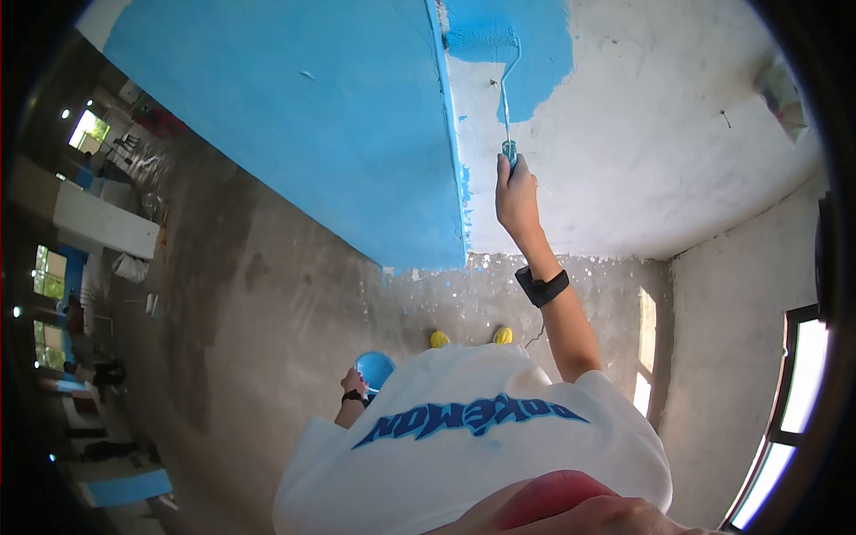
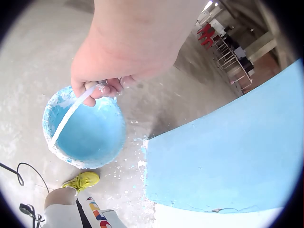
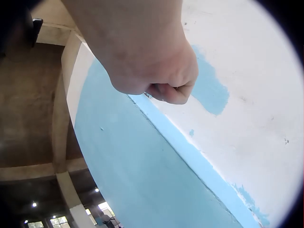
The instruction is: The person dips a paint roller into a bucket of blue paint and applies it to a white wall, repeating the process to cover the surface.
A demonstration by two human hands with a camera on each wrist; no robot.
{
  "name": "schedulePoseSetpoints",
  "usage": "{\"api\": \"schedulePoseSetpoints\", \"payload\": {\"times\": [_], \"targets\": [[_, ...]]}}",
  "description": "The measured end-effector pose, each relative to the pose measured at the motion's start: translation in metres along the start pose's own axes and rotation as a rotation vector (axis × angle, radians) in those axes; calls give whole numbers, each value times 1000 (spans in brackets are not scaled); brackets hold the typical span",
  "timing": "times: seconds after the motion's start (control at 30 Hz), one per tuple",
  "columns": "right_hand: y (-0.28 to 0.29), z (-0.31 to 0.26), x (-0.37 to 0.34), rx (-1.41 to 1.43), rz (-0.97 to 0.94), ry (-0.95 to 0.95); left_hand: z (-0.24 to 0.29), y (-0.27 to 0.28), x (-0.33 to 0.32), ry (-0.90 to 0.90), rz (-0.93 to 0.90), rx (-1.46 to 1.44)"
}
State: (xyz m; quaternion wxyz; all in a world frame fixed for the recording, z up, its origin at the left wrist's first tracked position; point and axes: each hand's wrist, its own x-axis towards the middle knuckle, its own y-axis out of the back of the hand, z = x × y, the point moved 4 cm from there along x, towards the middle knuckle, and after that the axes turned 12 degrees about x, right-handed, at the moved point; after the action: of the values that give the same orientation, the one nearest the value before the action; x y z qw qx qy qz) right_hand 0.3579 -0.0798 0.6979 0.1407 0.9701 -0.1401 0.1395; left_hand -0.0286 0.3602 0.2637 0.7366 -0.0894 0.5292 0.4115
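Note:
My right hand grips the handle of a paint roller, arm stretched up toward the wall. The roller's blue-coated sleeve lies on the wall in the corner beside a blue-painted projecting face. In the right wrist view the curled fingers hide the roller. Down at the person's left side, my left hand holds a bucket by its white strap handle. Light blue paint fills the bottom of the bucket, and its rim is smeared with paint.
A blue wall face projects at left. The white wall carries a fresh blue patch. Yellow shoes stand on the paint-spotted concrete floor. A dark cable lies nearby; a window is at right.

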Motion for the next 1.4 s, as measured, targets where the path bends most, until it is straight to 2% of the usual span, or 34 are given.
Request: {"api": "schedulePoseSetpoints", "payload": {"times": [0.07,0.2,0.43,0.57,0.7,0.87,0.93,1.0,1.17,1.4], "targets": [[-1,2,-6,-39,-35,-36,-2,3,2,-21,-6,3],[-3,21,-22,-223,22,-47,-3,5,13,-51,48,39],[-1,50,-51,-494,101,-78,-4,3,24,-42,20,-1],[5,48,-58,-490,116,-63,-6,3,21,-47,10,7],[23,34,-56,-344,94,-25,1,1,5,-53,55,2],[53,3,-29,-212,75,-11,-4,6,17,-51,3,50],[55,2,-16,-220,63,2,-4,6,9,-59,-30,44],[52,9,-8,-190,60,-9,-1,2,-1,-31,32,5],[37,60,-28,-303,103,-100,-6,-1,-2,-39,32,9],[36,19,-18,-313,87,-40,-20,10,20,-53,8,-9]]}}
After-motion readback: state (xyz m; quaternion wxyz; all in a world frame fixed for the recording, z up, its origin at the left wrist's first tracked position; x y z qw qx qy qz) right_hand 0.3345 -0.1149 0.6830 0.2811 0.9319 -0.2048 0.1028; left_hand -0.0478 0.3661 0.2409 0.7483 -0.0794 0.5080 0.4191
